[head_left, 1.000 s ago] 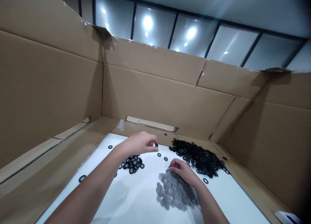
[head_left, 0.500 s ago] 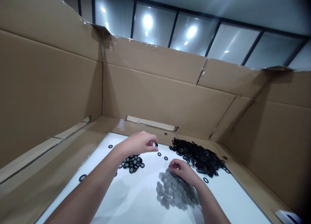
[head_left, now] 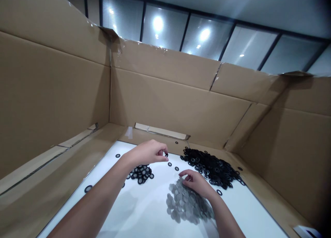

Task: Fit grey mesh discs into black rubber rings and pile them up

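My left hand (head_left: 152, 152) is closed in a pinch on a small black ring (head_left: 166, 155), above the far part of the white board. Over the far edge of a pile of thin grey discs (head_left: 183, 203) hovers my right hand (head_left: 192, 180). Its thumb and forefinger are apart, and no disc shows clearly between them. Left of the pile lies a small heap of black rings with grey centres (head_left: 141, 173), partly behind my left forearm. A large heap of black rings (head_left: 213, 167) is to the right of my right hand.
Two loose black rings with grey centres (head_left: 177, 168) lie between my hands. A single ring (head_left: 88, 188) rests near the board's left edge, another ring (head_left: 219, 192) beside my right wrist. Tall cardboard walls (head_left: 165, 93) surround the white board (head_left: 139, 210).
My right thumb and forefinger have moved slightly apart at the edge of the disc pile. My left hand stays in place with the black ring.
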The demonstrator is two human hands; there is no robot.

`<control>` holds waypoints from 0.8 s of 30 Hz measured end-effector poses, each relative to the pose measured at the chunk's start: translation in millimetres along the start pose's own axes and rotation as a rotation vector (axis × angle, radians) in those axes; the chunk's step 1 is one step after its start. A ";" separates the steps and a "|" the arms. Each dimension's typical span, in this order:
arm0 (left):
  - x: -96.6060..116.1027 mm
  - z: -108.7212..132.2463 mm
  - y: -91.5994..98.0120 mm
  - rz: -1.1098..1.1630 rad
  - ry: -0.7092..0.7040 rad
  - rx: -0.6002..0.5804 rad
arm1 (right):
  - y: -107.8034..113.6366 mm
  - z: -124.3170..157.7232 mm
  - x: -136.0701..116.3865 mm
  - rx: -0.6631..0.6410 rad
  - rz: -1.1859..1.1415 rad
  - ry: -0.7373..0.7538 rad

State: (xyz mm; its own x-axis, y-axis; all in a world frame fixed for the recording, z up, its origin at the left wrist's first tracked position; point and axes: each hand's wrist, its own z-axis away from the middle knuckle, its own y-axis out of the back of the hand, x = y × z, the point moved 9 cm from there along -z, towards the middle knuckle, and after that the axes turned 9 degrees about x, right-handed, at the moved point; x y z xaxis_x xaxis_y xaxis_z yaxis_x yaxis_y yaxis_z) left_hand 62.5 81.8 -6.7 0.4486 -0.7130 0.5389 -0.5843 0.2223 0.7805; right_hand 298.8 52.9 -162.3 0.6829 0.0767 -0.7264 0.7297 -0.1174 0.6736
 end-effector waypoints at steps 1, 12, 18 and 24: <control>0.1 -0.1 -0.1 -0.001 -0.003 -0.002 | 1.2 0.4 -1.2 0.001 0.003 0.007; 1.8 0.8 -0.7 -0.001 0.001 -0.018 | 4.0 -2.1 6.9 -0.034 -0.034 -0.004; 0.4 1.1 -0.6 0.007 0.005 -0.018 | 3.3 -2.4 0.2 -0.022 -0.034 0.025; -2.4 1.1 -1.9 0.013 0.010 -0.020 | 12.2 -0.8 -6.5 0.027 -0.067 0.031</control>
State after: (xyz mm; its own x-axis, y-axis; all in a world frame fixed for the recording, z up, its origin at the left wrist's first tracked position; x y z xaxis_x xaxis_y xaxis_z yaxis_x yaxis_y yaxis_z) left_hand 61.8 82.4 -9.8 0.4480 -0.7030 0.5523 -0.5769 0.2446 0.7793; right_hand 303.3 51.7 -149.2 0.6335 0.1156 -0.7651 0.7730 -0.1380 0.6192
